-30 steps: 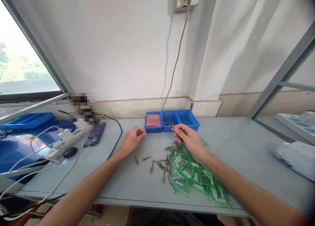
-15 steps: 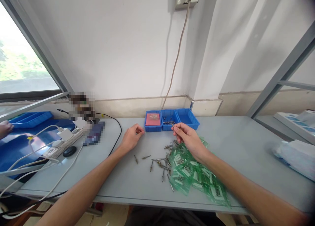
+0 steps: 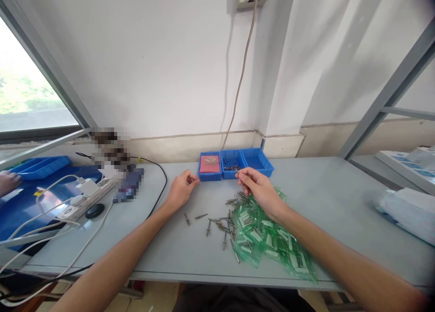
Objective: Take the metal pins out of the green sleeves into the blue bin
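Right hand [image 3: 257,186] pinches a metal pin [image 3: 237,171], long axis apparently slanting up-left; left hand [image 3: 181,188] curled, contents unclear.

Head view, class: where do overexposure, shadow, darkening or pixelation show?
Head view: window washed out, upper right corner dark. Head view: hanging cable casts a soft shadow on the wall. Head view: blocky pixelation beside the power strip.

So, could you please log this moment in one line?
left hand: beside left bin, grip unclear; right hand: holding pin near middle bin; table: loose pins, green bags
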The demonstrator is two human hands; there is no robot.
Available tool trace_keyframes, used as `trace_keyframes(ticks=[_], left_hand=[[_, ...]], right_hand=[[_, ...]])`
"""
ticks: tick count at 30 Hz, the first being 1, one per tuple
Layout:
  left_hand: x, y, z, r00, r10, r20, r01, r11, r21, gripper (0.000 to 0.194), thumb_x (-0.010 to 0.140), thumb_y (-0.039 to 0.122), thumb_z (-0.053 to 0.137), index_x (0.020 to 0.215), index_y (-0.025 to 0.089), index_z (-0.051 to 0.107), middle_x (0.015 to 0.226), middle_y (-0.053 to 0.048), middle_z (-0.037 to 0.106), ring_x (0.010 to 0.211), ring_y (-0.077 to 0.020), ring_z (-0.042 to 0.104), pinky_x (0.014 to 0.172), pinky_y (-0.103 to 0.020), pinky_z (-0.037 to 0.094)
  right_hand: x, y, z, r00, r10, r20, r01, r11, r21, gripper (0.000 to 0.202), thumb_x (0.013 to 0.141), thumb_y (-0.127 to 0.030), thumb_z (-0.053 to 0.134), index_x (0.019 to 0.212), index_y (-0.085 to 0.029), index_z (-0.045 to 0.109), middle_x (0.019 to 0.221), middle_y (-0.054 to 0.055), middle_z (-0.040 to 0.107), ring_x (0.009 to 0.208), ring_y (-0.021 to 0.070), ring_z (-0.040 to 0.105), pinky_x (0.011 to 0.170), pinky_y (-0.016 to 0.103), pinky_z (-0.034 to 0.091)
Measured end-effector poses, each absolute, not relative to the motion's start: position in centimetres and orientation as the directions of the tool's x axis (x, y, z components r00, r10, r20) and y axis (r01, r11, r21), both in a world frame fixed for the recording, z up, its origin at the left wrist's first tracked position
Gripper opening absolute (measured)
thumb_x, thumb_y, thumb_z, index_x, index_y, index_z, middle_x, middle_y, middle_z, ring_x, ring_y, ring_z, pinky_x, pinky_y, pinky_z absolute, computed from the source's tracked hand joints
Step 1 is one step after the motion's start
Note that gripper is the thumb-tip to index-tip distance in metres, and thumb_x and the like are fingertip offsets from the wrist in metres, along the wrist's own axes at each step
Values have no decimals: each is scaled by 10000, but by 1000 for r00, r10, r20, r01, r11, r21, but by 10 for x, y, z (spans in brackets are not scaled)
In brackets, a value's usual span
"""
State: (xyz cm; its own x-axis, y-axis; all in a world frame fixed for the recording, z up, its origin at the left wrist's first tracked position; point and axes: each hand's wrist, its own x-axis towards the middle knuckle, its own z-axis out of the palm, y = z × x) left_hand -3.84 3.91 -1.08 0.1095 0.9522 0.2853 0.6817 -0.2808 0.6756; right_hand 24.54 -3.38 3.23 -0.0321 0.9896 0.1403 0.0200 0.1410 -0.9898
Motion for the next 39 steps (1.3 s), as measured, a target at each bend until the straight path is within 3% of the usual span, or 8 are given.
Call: trace_keyframes(ticks=[11,17,25,39], left_hand=[[-38,40,-12,125,943,307,663,-310,682,103,911,322,649,883,224,639,862,-12,729,800,-188,652,724,-306,446],[-37,38,-9,134,943,305,670,-313,673,94,910,319,646,891,227,646,861,-12,727,805,-196,660,729,-315,461],[-37,39,-10,156,940,304,623,-332,708,148,904,281,653,1040,222,646,963,-32,760,855,-202,683,780,-321,494],[-38,42,-14,167,940,297,644,-332,689,349,916,328,644,1249,228,678,998,-41,772,875,-220,683,789,-335,506]], right_hand=[[244,-34,34,-30,989,142,13,142,-990,309,928,-530,662,924,-226,606,826,-11,606,593,124,476,579,285,348],[243,-37,36,-10,992,123,75,123,-990,325,899,-553,702,928,-259,566,660,-55,508,588,156,483,599,293,379],[244,-35,34,-13,989,149,65,150,-987,346,851,-549,752,896,-259,569,857,-28,564,602,133,471,594,299,407],[243,-37,36,-41,987,156,71,158,-985,340,863,-553,739,904,-251,588,907,-17,559,611,125,468,588,285,398]])
